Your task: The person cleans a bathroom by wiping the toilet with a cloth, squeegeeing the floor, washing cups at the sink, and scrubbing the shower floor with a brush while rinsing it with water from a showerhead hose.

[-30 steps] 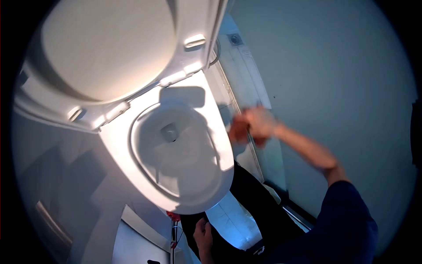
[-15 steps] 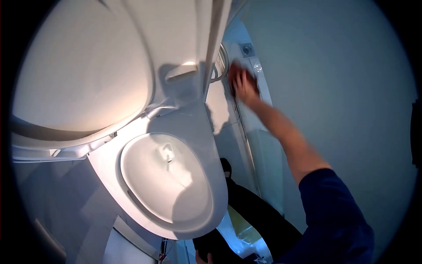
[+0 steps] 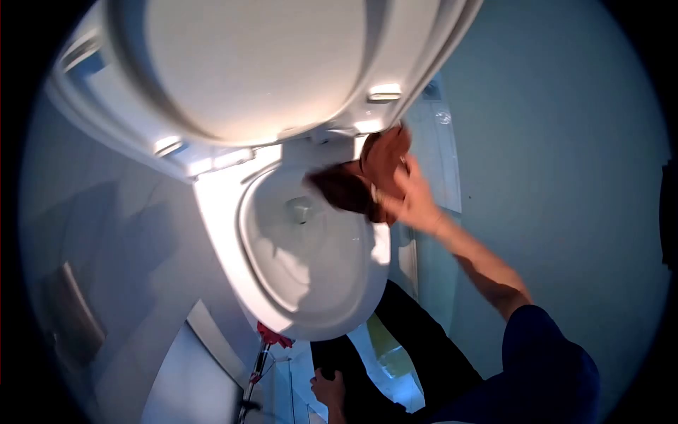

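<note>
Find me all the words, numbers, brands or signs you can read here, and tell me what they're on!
There are none that can be read.
Toilet and its raised lid: no lettering shows.
Brown cloth in the right hand: blurred, so any label on it can't be made out.
Pole with a red end: too small to tell if it is marked.

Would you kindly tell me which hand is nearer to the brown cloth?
Right: the right hand holds the cloth; the left hand is farther off, by the left leg.
</note>
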The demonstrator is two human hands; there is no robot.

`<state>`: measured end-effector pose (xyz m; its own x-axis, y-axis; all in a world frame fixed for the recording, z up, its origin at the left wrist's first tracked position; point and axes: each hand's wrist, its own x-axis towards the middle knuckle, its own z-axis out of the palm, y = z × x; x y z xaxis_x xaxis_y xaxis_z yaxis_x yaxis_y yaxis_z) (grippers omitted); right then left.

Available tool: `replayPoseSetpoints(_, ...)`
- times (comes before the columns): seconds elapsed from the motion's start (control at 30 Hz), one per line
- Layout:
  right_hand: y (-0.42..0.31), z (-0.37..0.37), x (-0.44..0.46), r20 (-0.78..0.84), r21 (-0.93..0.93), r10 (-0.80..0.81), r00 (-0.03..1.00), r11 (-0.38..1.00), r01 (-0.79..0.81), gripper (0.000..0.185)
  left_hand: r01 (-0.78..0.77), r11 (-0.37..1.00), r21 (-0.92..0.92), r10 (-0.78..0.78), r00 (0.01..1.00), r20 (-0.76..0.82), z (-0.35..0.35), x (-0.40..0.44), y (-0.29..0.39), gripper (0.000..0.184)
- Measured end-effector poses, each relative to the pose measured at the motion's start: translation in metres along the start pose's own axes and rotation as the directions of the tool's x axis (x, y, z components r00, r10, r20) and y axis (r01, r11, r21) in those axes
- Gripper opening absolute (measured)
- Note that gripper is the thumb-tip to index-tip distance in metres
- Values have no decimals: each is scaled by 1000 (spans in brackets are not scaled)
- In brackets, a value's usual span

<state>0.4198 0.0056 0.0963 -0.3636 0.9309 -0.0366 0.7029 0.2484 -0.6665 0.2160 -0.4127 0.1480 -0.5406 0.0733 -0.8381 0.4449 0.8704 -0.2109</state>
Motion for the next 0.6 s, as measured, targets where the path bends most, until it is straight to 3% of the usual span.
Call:
replayPoseSetpoints(0.03, -8, 19, -28, -125, -35, -135, 983, 991, 132, 41, -11, 1000, 21, 10, 1000, 23, 0, 4, -7, 59)
replayPoseSetpoints(0.07, -19, 26, -63, -95, -4, -44, 994, 999, 43, 39, -22, 1000, 7, 21, 1000, 18, 0, 7, -11, 59)
replayPoseSetpoints(0.1, -24, 38, -110, 19, -130, -114, 993, 985, 115, 39, -28, 1000, -7, 28, 999, 17, 1, 9, -14, 59)
replayPoseSetpoints(0.13, -39, 35, -158, 199, -89, -65, 978, 992, 84, 38, -51, 999, -6, 51, 999, 16, 2, 4, -19, 59)
replayPoseSetpoints(0.17, -63, 36, -202, 344, -80, -148, 927, 979, 186, 36, -46, 999, 4, 45, 998, 35, -1, 6, -21, 58)
replayPoseSetpoints(0.23, -99, 59, -248, 443, 154, -183, 878, 980, 127, 35, -31, 999, -33, 32, 998, 52, -3, 7, -28, 58)
replayPoseSetpoints(0.27, -133, 60, -231, 515, 282, -127, 848, 959, -28, 38, -31, 999, -39, 33, 997, 68, -5, 9, -35, 58)
replayPoseSetpoints(0.3, -153, 77, -208, 402, 359, -172, 899, 933, 18, 38, -47, 997, -64, 52, 996, 73, -5, 11, -42, 58)
replayPoseSetpoints(0.37, -201, 96, -113, 139, 353, -444, 885, 858, 375, 42, -73, 992, -104, 82, 993, 87, -6, 12, -55, 58)
replayPoseSetpoints(0.4, -234, 95, -59, 115, 258, -559, 821, 815, 519, 33, -73, 992, -107, 82, 993, 80, -7, 15, -57, 58)
replayPoseSetpoints(0.43, -245, 122, -6, -11, 89, -737, 676, 673, 734, 23, -70, 991, -114, 79, 994, 76, -7, 16, -58, 58)
replayPoseSetpoints(0.47, -244, 155, 35, 22, -48, -713, 701, 699, 713, 22, -59, 991, -117, 68, 995, 76, -5, 13, -60, 58)
replayPoseSetpoints(0.57, -180, 140, 130, 281, -420, -808, 518, 381, 823, 27, -78, 982, -171, 81, 997, 10, 0, 19, -68, 55)
replayPoseSetpoints(0.6, -167, 111, 119, 188, -428, -859, 477, 365, 827, 27, -72, 982, -175, 76, 997, 16, -2, 21, -68, 56)
